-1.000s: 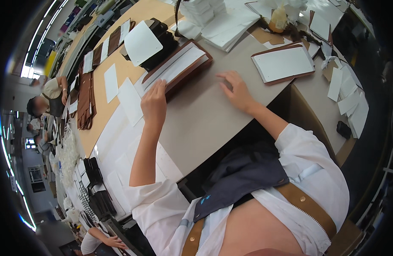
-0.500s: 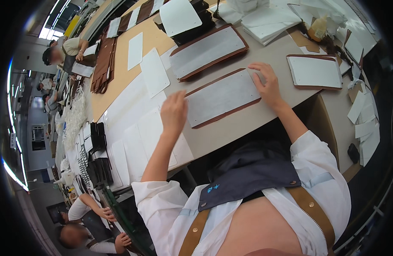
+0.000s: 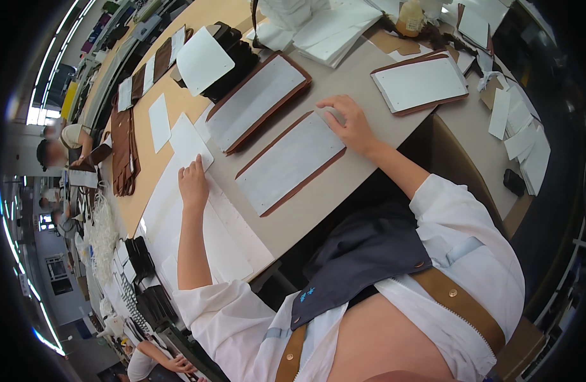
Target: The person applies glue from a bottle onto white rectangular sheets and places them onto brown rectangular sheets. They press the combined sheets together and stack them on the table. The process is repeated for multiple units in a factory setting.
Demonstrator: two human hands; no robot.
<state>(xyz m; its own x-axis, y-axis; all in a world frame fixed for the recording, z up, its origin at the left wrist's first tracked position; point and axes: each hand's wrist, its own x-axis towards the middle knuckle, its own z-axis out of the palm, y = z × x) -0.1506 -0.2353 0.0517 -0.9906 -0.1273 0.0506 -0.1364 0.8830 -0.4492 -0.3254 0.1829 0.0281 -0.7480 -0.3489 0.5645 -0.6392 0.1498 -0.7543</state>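
Note:
In front of me a flat brown leather piece (image 3: pixel 303 186) shows as strips along the long edges of a pale grey-white panel (image 3: pixel 286 162) that covers it. At the panel's right end is my right hand (image 3: pixel 353 127), open, with thumb and index finger apart near its upper right corner. Farther left, my left hand (image 3: pixel 194 184) has its fingertips on the near end of a white round-cornered sheet (image 3: pixel 190 143). Those fingers look slightly bent and spread, and the thumb is hardly visible. The sheet lies flat on the table.
Beyond the panel lies a stack of brown-edged panels (image 3: pixel 258 102), with a black stack topped by a white card (image 3: pixel 204 60) behind. Another brown-edged panel (image 3: pixel 420 83) lies at the right. White paper sheets (image 3: pixel 337 32) and a yellowish bottle (image 3: pixel 410 18) stand farther back. Co-workers sit along the left.
My left hand has left the panel's left end and reached left to the white sheet. My right hand stays by the panel's right end. The whole view has shifted and turned.

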